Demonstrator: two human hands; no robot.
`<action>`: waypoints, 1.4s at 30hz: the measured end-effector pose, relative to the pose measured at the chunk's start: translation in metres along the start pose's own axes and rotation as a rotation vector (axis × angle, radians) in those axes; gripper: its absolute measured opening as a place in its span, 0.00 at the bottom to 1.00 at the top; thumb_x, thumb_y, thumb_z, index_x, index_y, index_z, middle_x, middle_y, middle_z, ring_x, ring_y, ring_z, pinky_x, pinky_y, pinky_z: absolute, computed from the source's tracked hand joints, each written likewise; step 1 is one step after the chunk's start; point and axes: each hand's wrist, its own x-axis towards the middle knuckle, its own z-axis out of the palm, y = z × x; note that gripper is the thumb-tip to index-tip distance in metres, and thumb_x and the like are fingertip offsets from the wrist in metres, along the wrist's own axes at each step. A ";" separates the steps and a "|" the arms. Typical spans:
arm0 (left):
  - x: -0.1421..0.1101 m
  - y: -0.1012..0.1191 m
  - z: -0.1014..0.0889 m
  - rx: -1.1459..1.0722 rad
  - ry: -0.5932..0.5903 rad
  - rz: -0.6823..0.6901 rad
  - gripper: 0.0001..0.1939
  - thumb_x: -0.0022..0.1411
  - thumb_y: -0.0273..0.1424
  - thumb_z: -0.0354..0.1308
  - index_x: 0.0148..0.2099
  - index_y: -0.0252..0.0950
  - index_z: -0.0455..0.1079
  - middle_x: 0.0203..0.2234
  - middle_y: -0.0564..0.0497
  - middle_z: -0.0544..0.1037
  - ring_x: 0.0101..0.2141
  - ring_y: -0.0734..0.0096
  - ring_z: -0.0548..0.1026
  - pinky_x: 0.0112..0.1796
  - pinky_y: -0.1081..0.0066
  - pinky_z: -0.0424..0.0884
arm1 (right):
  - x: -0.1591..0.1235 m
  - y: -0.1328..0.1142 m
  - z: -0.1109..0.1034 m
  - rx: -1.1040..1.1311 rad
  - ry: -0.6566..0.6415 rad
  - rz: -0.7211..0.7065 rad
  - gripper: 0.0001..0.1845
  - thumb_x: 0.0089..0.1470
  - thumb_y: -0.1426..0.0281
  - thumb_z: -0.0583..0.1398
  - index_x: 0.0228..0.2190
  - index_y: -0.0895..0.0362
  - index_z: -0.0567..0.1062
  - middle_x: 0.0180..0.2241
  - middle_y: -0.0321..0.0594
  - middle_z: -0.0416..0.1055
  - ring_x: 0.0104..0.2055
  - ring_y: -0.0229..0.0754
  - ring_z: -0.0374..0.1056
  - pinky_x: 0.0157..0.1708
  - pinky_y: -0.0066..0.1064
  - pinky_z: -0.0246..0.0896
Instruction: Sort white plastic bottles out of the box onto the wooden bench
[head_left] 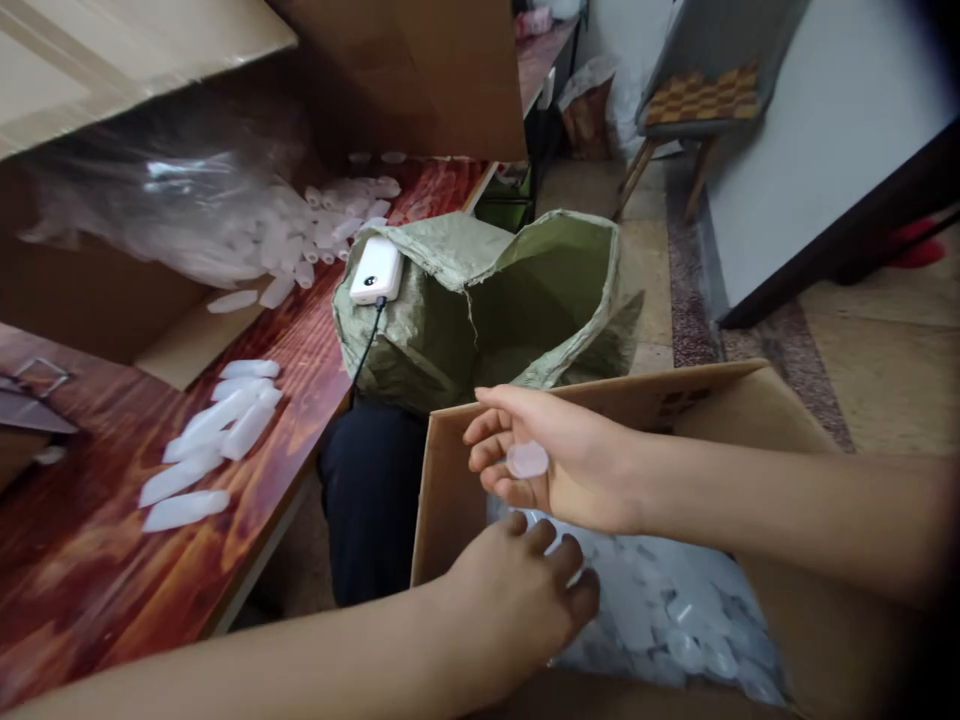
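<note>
Palm up above the cardboard box, my right hand loosely cups a small round translucent plastic cap in its curled fingers. My left hand is back up just below it, over the same box. Its fingers curl downward, and their tips and anything in them are hidden. Under both hands, many clear plastic pieces lie in the box. To the left, several white translucent plastic bottles lie in a loose row on the red wooden table.
A green woven sack stands open beyond the box, with a white power bank and its cable at the rim. On the table, a large carton spills small bottles from a plastic bag. A chair stands behind.
</note>
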 end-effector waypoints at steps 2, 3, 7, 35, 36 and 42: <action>0.013 0.003 0.015 0.038 -0.077 0.060 0.09 0.62 0.28 0.57 0.45 0.33 0.72 0.38 0.46 0.77 0.37 0.58 0.74 0.36 0.60 0.71 | -0.002 0.000 0.001 -0.039 -0.004 -0.017 0.17 0.66 0.67 0.50 0.25 0.59 0.65 0.21 0.34 0.63 0.20 0.31 0.64 0.24 0.22 0.69; 0.018 0.004 0.021 0.041 -0.098 0.074 0.07 0.62 0.28 0.58 0.42 0.33 0.73 0.37 0.46 0.77 0.37 0.58 0.74 0.36 0.60 0.71 | -0.003 0.000 0.001 -0.065 -0.008 -0.036 0.16 0.65 0.71 0.50 0.25 0.58 0.64 0.21 0.34 0.63 0.22 0.31 0.66 0.29 0.23 0.71; 0.023 0.003 0.028 0.031 -0.030 0.116 0.05 0.63 0.28 0.58 0.37 0.31 0.72 0.31 0.47 0.76 0.34 0.60 0.74 0.33 0.62 0.71 | -0.008 0.002 -0.003 -0.185 -0.038 -0.093 0.12 0.60 0.83 0.51 0.27 0.60 0.66 0.26 0.38 0.70 0.29 0.32 0.71 0.38 0.26 0.71; -0.076 -0.019 -0.062 -1.739 0.324 -0.838 0.30 0.68 0.52 0.41 0.29 0.33 0.68 0.10 0.59 0.57 0.12 0.81 0.51 0.15 0.77 0.45 | -0.023 0.011 -0.022 -1.302 -0.524 -1.226 0.13 0.60 0.80 0.56 0.44 0.55 0.73 0.46 0.36 0.73 0.46 0.34 0.69 0.45 0.22 0.65; -0.076 -0.020 -0.061 -1.823 0.285 -0.844 0.31 0.66 0.54 0.42 0.29 0.33 0.69 0.09 0.59 0.56 0.11 0.81 0.50 0.14 0.76 0.43 | -0.024 0.011 -0.023 -1.312 -0.567 -1.241 0.15 0.59 0.82 0.55 0.45 0.55 0.72 0.48 0.37 0.72 0.48 0.34 0.68 0.46 0.22 0.65; -0.076 -0.014 -0.062 -1.721 0.292 -0.887 0.31 0.66 0.54 0.43 0.25 0.33 0.65 0.10 0.58 0.58 0.12 0.82 0.54 0.14 0.78 0.45 | -0.028 0.017 -0.020 -1.354 -0.435 -1.202 0.08 0.61 0.75 0.58 0.40 0.52 0.74 0.37 0.33 0.75 0.37 0.35 0.71 0.35 0.23 0.65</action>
